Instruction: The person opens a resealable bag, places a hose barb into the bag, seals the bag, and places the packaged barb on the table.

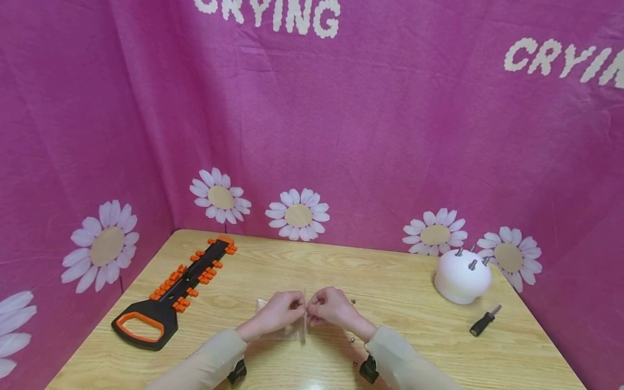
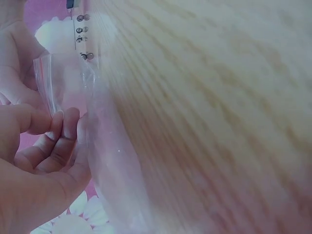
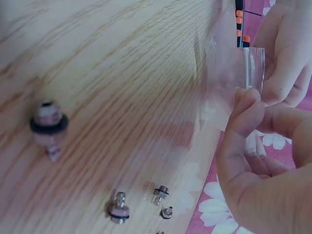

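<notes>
A clear zip-lock plastic bag (image 3: 219, 78) with a red line by its seal is held up between my two hands, just above the table. My left hand (image 1: 280, 311) pinches its top edge between thumb and fingers. Opposite it, my right hand (image 1: 333, 309) pinches the same zip strip, its other fingers curled. Whether the seal is parted cannot be made out. To the right of the bag, several small metal fittings (image 3: 118, 209) with dark rings lie loose on the wooden table (image 1: 385, 287).
At the left lies a black rack (image 1: 195, 271) with orange clips and an orange-lined handle. A white rounded dome (image 1: 462, 277) with metal pegs on top stands at the right, a black-handled screwdriver (image 1: 482, 323) in front of it. Pink cloth (image 1: 341, 135) hangs behind the table.
</notes>
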A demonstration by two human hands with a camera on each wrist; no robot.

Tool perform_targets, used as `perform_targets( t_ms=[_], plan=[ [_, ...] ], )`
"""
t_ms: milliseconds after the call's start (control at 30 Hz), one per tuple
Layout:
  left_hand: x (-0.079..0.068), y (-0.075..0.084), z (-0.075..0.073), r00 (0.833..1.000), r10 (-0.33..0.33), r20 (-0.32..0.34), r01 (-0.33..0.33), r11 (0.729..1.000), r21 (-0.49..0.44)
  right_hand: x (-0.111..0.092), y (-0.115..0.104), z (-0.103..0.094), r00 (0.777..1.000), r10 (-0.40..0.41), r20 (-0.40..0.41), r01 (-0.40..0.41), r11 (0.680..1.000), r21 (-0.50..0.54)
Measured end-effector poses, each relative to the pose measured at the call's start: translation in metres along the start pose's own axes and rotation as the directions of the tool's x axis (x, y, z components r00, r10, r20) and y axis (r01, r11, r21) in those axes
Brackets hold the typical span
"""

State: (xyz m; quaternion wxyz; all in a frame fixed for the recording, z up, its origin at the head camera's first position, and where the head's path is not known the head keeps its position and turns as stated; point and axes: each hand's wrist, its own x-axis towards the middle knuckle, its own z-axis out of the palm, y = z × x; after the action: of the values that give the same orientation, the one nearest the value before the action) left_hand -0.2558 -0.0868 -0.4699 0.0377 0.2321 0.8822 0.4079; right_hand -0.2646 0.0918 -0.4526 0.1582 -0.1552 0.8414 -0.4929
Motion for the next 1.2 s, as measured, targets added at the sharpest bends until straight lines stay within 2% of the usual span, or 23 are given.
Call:
perform_targets(
  t_ms=[333, 600, 867, 1000, 1200],
  plan=[
    [0.0, -0.003, -0.001, 0.999, 0.034, 0.005, -0.034, 0.999, 0.015, -0.001, 0.002, -0.002, 1.0, -0.004, 0.006, 0.004, 1.0, -0.017],
    [-0.002, -0.002, -0.004, 1.0, 0.026, -0.01, -0.026, 1.0, 0.01, 0.0, 0.006, -0.013, 0.999, 0.013, -0.048, -0.017, 0.996, -0.082],
    [-0.005, -0.002, -0.008, 1.0, -0.004, -0.015, 0.004, 1.0, -0.027, -0.001, 0.01, -0.019, 0.996, -0.031, -0.089, 0.023, 0.996, -0.084],
    [-0.007, -0.005, -0.012, 0.999, -0.047, -0.005, 0.047, 0.997, -0.068, -0.002, 0.011, -0.023, 0.994, -0.027, -0.101, 0.019, 0.997, -0.076],
    [-0.01, -0.007, -0.019, 0.998, -0.062, -0.006, 0.062, 0.997, -0.04, -0.007, 0.01, -0.028, 0.996, -0.019, -0.086, 0.017, 1.0, -0.021]
  ],
)
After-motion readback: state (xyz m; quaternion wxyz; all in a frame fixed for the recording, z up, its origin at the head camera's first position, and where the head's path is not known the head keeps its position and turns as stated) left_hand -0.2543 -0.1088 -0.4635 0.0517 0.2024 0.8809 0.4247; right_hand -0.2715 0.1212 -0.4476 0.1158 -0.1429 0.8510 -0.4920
